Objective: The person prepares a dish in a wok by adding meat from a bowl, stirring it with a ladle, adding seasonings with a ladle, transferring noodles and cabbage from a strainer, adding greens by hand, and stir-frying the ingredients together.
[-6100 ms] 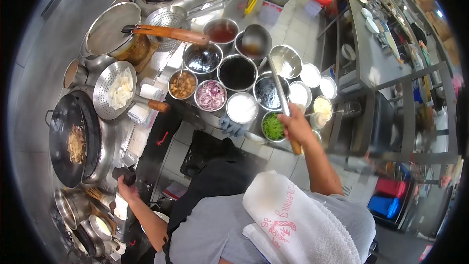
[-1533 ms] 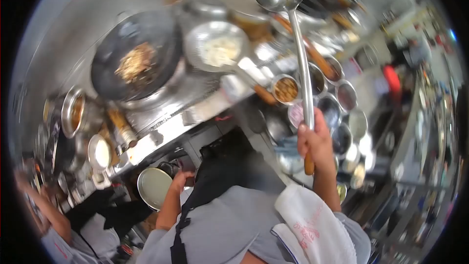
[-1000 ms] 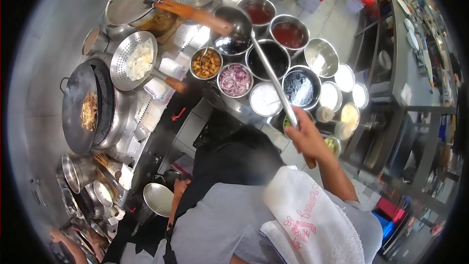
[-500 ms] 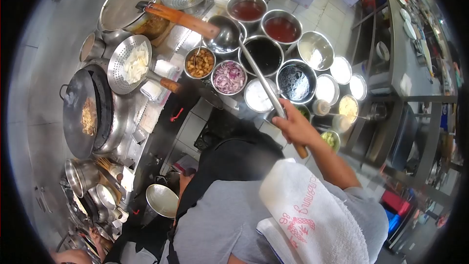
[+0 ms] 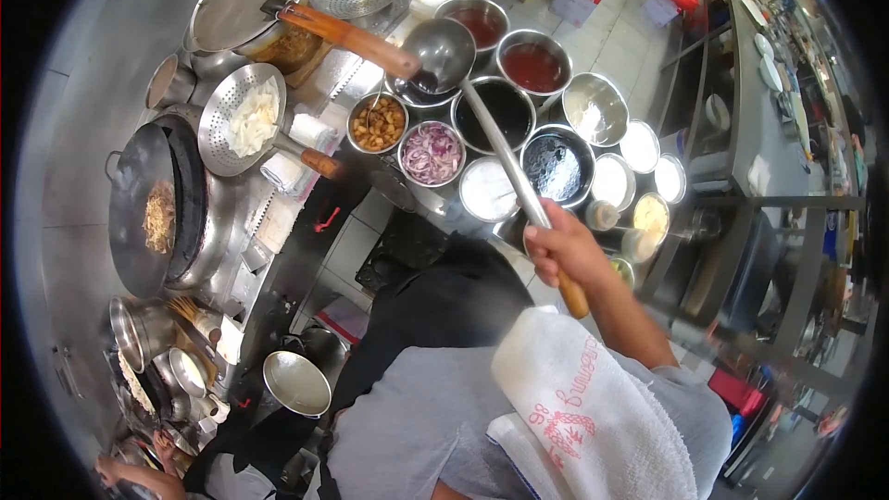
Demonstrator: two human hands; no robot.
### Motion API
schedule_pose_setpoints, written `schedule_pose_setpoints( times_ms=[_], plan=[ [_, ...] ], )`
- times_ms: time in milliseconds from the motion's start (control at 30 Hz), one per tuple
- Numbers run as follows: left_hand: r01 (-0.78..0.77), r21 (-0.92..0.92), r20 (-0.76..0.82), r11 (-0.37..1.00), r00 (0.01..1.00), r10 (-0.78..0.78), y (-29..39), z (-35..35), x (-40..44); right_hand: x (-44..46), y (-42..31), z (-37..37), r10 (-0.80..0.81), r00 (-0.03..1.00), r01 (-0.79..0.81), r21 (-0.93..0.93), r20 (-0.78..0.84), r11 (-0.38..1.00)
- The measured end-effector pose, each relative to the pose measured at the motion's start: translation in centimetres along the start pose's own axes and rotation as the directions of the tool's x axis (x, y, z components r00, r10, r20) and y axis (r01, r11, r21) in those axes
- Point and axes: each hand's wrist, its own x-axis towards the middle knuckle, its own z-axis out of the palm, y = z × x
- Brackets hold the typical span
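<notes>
My right hand [image 5: 568,245] grips a ladle [image 5: 500,143] near the wooden end of its long metal handle. The round metal bowl of the ladle hangs over the rim of a metal pot [image 5: 407,93], beside a pot of black liquid [image 5: 494,116] and a pot of red-brown sauce [image 5: 534,63]. What the bowl holds, if anything, I cannot make out. Sliced red onions [image 5: 431,154] and browned cubes [image 5: 378,123] fill two nearer pots. My left hand is out of sight.
On the left, a wok [image 5: 139,185] holds shredded food; a perforated strainer [image 5: 222,125] with white slices sits beside it. A wooden-handled pan [image 5: 250,0] reaches toward the pots. Another person's hands [image 5: 162,449] show at the bottom left. A white towel [image 5: 602,398] hangs over my shoulder.
The ladle's bowl has risen slightly and moved right and away, out of the pot's opening. My right hand has shifted slightly right. A hand seen earlier beside the pale bowl is gone from view.
</notes>
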Motion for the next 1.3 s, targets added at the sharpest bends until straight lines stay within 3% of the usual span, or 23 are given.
schedule_pose_setpoints(
  times_ms=[167,267,333,433,500,533,600,633,700,733,800,900,967,1033,1067,1133,1233,1300],
  plan=[
    [0.039,-0.004,0.01,0.999,0.999,-0.039,0.2,0.0,0.1,-0.9,0.0,-0.7,-0.018,0.998,0.008,0.191,0.052,0.982],
    [0.048,0.012,0.021,0.999,0.999,-0.048,0.5,-0.2,0.2,-0.1,1.4,-0.6,-0.057,0.995,0.041,-0.187,-0.082,0.982],
    [0.05,0.02,0.021,0.999,0.998,-0.051,0.5,-0.5,0.5,-0.2,1.9,-0.4,-0.068,0.995,0.054,-0.183,-0.074,0.982],
    [-0.037,0.038,-0.116,0.999,0.992,0.041,0.5,-1.2,0.7,-0.8,2.0,0.1,-0.077,0.994,0.063,-0.167,-0.08,0.984],
    [-0.021,-0.04,-0.006,0.999,1.0,0.021,1.3,-2.3,0.7,-1.2,1.7,0.1,-0.06,0.994,0.05,-0.109,-0.089,0.993],
    [-0.022,-0.039,-0.006,0.999,1.0,0.022,0.8,-1.7,0.9,-1.1,1.8,-0.3,-0.06,0.994,0.05,-0.108,-0.09,0.993],
    [0.072,-0.216,-0.098,0.974,0.991,-0.095,-0.1,-0.1,1.6,-0.7,2.0,-1.2,-0.061,0.998,0.056,0.123,0.032,0.991],
    [0.072,-0.219,-0.1,0.973,0.99,-0.096,0.3,-0.2,1.6,-0.7,2.0,-1.1,-0.06,0.998,0.056,0.12,0.033,0.991],
    [0.156,-0.401,-0.059,0.902,0.979,-0.196,1.0,-0.3,1.7,-0.8,2.2,-0.7,-0.08,0.997,0.077,0.21,0.004,0.975],
    [0.198,-0.492,-0.038,0.848,0.968,-0.248,1.5,-0.7,1.6,-0.7,2.2,-0.8,-0.076,0.997,0.071,0.197,0.02,0.978],
    [0.274,-0.664,0.015,0.695,0.935,-0.354,2.5,-1.3,0.5,-0.7,2.6,-1.8,-0.074,0.99,0.027,0.362,0.118,0.932],
    [0.307,-0.888,0.086,0.341,0.842,-0.532,4.7,-1.7,-1.9,0.3,2.8,-2.3,-0.073,0.989,0.013,0.409,0.132,0.912],
    [0.308,-0.908,0.113,0.284,0.833,-0.542,5.5,-3.7,-2.8,0.8,2.5,-2.3,-0.116,0.979,0.014,0.51,0.169,0.86],
    [0.182,-0.949,0.3,-0.258,0.775,-0.557,5.6,-4.5,-3.3,1.4,2.1,-2.2,-0.161,0.975,0.061,0.516,0.153,0.854],
    [0.131,-0.949,0.282,-0.288,0.763,-0.581,6.2,-5.4,-3.7,1.6,1.2,-1.3,-0.183,0.976,0.114,0.439,0.117,0.891],
    [-0.203,-0.827,0.164,-0.525,0.805,-0.57,8.4,-8.4,-4.4,1.8,-0.5,0.7,-0.257,0.964,0.229,0.279,0.069,0.933],
    [-0.443,-0.65,0.036,-0.617,0.794,-0.608,9.0,-12.6,-4.9,2.3,-2.8,5.6,-0.381,0.915,0.379,0.041,0.135,0.925],
    [-0.522,-0.589,-0.039,-0.617,0.781,-0.623,7.2,-14.7,-4.5,3.1,-3.1,9.8,-0.413,0.889,0.433,-0.069,0.2,0.899]
  ],
)
